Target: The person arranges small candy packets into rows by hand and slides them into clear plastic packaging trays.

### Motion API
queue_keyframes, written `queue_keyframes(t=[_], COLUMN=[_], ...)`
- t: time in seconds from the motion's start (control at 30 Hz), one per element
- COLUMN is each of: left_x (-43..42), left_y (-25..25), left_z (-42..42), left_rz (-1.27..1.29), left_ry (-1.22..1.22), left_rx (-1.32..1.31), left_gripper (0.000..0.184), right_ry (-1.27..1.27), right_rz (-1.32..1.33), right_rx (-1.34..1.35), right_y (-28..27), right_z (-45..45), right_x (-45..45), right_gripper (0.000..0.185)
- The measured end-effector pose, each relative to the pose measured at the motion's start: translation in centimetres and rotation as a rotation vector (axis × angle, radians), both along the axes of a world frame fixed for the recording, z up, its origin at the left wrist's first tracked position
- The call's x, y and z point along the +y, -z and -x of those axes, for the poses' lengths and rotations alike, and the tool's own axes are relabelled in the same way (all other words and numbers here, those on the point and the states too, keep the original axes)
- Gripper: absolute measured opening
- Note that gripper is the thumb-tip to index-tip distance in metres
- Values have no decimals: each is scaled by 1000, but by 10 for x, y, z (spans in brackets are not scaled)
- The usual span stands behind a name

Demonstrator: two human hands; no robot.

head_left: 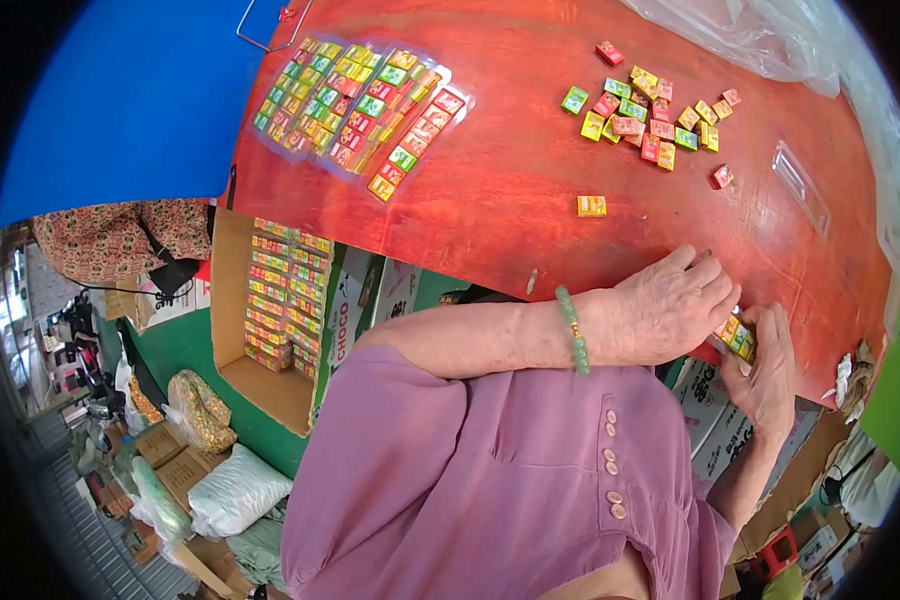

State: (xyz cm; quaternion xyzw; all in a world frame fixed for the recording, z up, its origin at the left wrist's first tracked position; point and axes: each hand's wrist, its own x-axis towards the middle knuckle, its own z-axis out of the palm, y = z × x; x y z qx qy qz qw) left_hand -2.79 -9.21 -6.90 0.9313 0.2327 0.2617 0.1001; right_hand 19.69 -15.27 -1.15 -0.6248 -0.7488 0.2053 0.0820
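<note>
My right hand (pixel 767 372) grips a short row of small printed boxes (pixel 738 338), yellow and green, apparently in a narrow clear plastic tray. Over the upper end of that row my left hand (pixel 678 305), with a green bead bracelet at the wrist, curls its fingers; its thumb and anything pinched are hidden. A single yellow box (pixel 591 206) lies on the red table, beyond my left hand. Farther back spreads a loose pile of small boxes (pixel 632 126) in red, yellow, green and pink. An unfilled clear tray (pixel 800 188) rests to the right.
Several filled clear trays (pixel 355 105) lie side by side at the table's left. Below the edge, an open carton (pixel 232 340) holds stacked filled trays. Plastic sheeting (pixel 770 45) covers the far right edge. A blue surface (pixel 120 100) adjoins the red table (pixel 515 90).
</note>
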Motion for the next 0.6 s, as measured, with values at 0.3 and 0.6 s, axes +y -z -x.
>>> queue_keyframes(t=[0.3, 0.6], left_x=[-7, -11], left_y=[-42, -51], left_z=[86, 177], left_rz=[111, 196], left_ry=[-219, -631], left_rx=[126, 99], left_gripper=[53, 72], right_ry=[-230, -641], right_rz=[3, -294], right_rx=[136, 63], right_y=[-28, -18], right_z=[80, 185], right_x=[48, 126], right_gripper=[48, 27])
